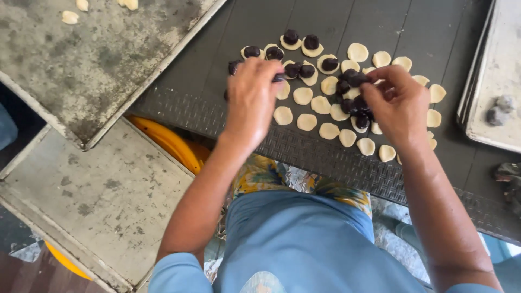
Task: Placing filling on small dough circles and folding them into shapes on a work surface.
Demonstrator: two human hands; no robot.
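Several pale round dough discs (306,121) lie spread on a dark table top (412,32). Some of them carry a dark filling ball (311,42) on top. My left hand (252,100) hovers over the left side of the discs, fingers pinched around a dark filling ball at its fingertips. My right hand (399,103) is over the right side, fingers closed on a dark filling ball (358,79), with a small heap of dark balls (355,108) just beneath it.
A worn metal baking tray (92,65) with a few dough pieces sits at upper left, another tray (103,201) below it. A stack of trays (496,81) with two grey lumps stands at the right. A yellow tub (168,142) shows under the table edge.
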